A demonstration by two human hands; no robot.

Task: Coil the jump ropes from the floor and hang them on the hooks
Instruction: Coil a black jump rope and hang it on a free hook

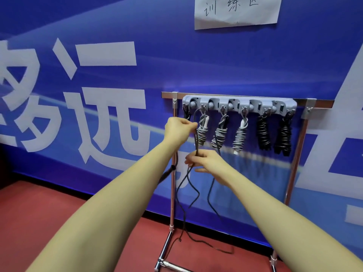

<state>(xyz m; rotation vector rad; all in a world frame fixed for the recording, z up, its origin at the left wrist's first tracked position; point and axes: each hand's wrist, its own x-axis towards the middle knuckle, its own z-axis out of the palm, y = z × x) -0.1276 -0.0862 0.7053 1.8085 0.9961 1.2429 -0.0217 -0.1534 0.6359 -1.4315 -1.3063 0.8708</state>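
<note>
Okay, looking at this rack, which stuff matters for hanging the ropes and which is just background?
Part of the job: loose black rope, left hand, right hand, grey hook strip, coiled grey ropes, coiled black ropes.

Just there: paper sign, blue banner.

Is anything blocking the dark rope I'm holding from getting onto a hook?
Nothing solid blocks it. The dark rope, gripped by left hand and right hand, hangs uncoiled across the leftmost grey coil, whose hook is taken.

Both bare arms reach forward and up, nearly straight. The left hand sits higher, fingers curled in a pinch. The right hand is just below it, its fingers closed in a grip.
</note>
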